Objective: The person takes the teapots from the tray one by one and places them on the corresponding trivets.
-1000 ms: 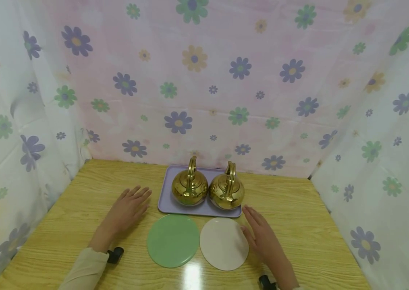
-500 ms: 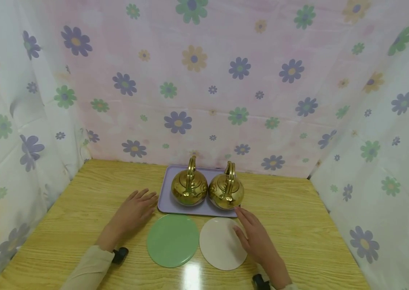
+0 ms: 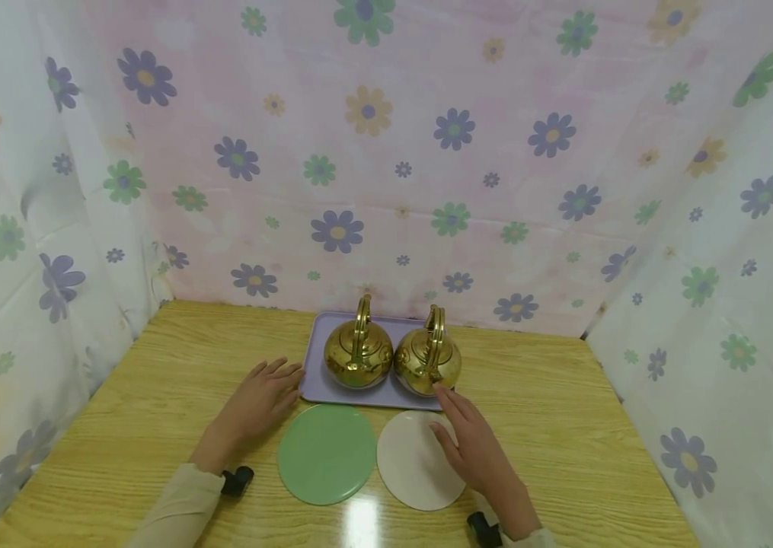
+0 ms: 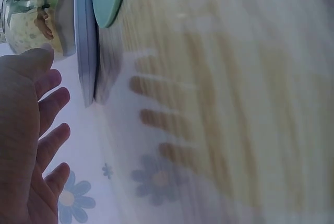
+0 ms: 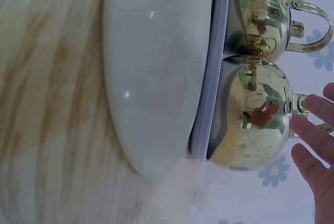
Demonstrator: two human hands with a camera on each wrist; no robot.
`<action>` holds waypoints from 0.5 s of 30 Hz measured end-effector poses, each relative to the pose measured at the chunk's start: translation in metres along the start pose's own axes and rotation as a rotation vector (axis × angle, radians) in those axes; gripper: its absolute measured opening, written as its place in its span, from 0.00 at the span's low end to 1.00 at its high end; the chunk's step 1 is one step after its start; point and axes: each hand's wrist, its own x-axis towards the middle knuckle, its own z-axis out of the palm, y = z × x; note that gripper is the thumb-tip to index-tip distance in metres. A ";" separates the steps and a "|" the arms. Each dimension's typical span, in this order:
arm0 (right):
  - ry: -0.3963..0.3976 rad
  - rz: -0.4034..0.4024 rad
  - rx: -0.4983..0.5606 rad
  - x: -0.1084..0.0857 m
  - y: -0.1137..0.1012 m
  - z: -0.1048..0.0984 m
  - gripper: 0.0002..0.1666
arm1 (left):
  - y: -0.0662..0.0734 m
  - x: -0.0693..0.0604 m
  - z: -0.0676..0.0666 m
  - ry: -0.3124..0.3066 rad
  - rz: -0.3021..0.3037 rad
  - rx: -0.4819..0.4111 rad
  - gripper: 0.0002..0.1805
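Observation:
Two shiny gold teapots with upright handles, the left teapot (image 3: 357, 361) and the right teapot (image 3: 420, 365), stand side by side on a lilac tray (image 3: 313, 384). My left hand (image 3: 258, 403), fingers spread and holding nothing, is by the tray's left edge; whether it touches cannot be told. My right hand (image 3: 471, 441) reaches over the white plate (image 3: 416, 468), fingers extended, its tips overlapping the front of the right teapot in the head view. In the right wrist view the right fingers (image 5: 313, 130) appear near that teapot, gripping nothing.
A green plate (image 3: 327, 455) lies left of the white one, both in front of the tray on a wooden table (image 3: 551, 411). Flower-printed cloth (image 3: 386, 152) hangs behind and at both sides. A dark wrist camera (image 3: 238, 481) sits on the left wrist.
Both hands have moved inward: the left one rightward to the tray's edge, the right one leftward and slightly forward across the white plate. Teapots, tray and plates have stayed put.

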 end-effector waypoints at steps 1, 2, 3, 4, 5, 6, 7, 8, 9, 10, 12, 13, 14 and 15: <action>0.001 0.001 0.013 0.001 -0.001 0.000 0.35 | 0.001 0.001 0.000 0.003 -0.001 -0.010 0.23; 0.001 0.005 0.026 0.002 -0.002 0.001 0.35 | 0.001 0.002 0.000 0.005 -0.004 -0.023 0.22; 0.000 0.011 0.042 0.002 -0.002 0.001 0.35 | 0.002 0.002 0.000 0.006 -0.007 -0.032 0.22; -0.001 0.018 0.058 0.003 -0.003 0.002 0.35 | 0.003 0.003 0.001 0.008 -0.009 -0.040 0.22; -0.002 0.025 0.072 0.003 -0.004 0.002 0.34 | 0.003 0.003 0.001 0.008 -0.013 -0.045 0.22; -0.002 0.032 0.085 0.004 -0.004 0.003 0.34 | 0.004 0.004 0.002 0.006 -0.018 -0.050 0.22; 0.000 0.039 0.103 0.004 -0.004 0.003 0.34 | 0.004 0.004 0.002 0.004 -0.022 -0.055 0.22; 0.001 0.045 0.119 0.005 -0.005 0.004 0.34 | 0.004 0.005 0.003 0.002 -0.027 -0.059 0.22; 0.001 0.051 0.133 0.005 -0.005 0.004 0.34 | 0.004 0.005 0.004 0.000 -0.029 -0.058 0.22; 0.002 0.056 0.146 0.006 -0.005 0.004 0.34 | 0.004 0.005 0.004 0.001 -0.031 -0.061 0.22; 0.003 0.066 0.176 0.007 -0.006 0.004 0.34 | 0.004 0.006 0.006 0.006 -0.030 -0.063 0.22; 0.004 0.071 0.189 0.007 -0.007 0.005 0.34 | 0.004 0.007 0.007 0.008 -0.030 -0.068 0.22; 0.001 0.076 0.203 0.007 -0.007 0.006 0.34 | 0.004 0.007 0.007 0.008 -0.031 -0.068 0.22; 0.000 0.080 0.215 0.007 -0.007 0.006 0.34 | 0.004 0.007 0.008 0.008 -0.033 -0.070 0.22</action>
